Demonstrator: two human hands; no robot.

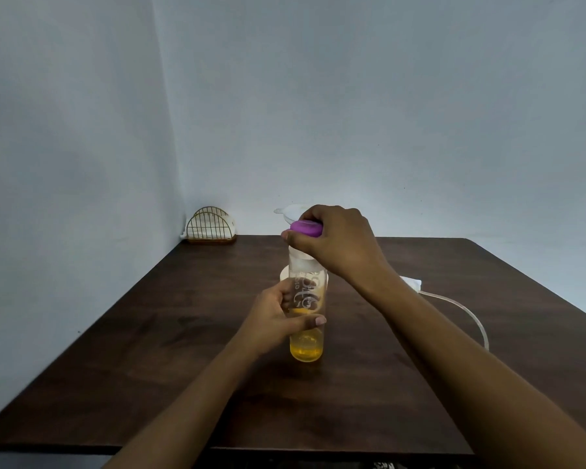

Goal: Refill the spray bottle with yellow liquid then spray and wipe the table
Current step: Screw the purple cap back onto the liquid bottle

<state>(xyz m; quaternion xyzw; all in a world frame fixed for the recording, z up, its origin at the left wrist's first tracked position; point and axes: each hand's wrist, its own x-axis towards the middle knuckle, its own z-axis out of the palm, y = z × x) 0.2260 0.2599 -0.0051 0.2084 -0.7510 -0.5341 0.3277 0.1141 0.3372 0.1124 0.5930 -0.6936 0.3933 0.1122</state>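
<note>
Starting far left: got a gold wire napkin holder (211, 228) stuffed with white napkins, parked in the back corner of the dark brown wooden table (149, 333), well apart from the action. Not needed right now.

Moving to the middle: gripping the tall clear plastic bottle (307, 346) round its midsection with the left hand (278, 319), thumb across the front, fingers curled round the back, forearm coming in low from the bottom edge. Standing upright near the table's centre, with only a shallow layer of yellow liquid (306, 348) in the bottom. Probably pretty light, and thin-walled by the look of it, so likely to flex if squeezed hard. Smooth sides, maybe slippery if wet. Tall and narrow too, so easy to tip. Best held mid-body like this, firm but not crushing.

Up top: pinching the purple round cap (306, 228) from above with the right hand (339, 242), fingers curled round its rim, wrist bent down, arm reaching in from the lower right. Can't tell whether seated on the neck or loose. Small and rigid, fine for a fingertip twist.

Just behind: a white funnel (293, 213), partly hidden by that hand. Further right, a white folded cloth (411, 282) and a pale hose or cord (467, 309) lying on the table.
</note>
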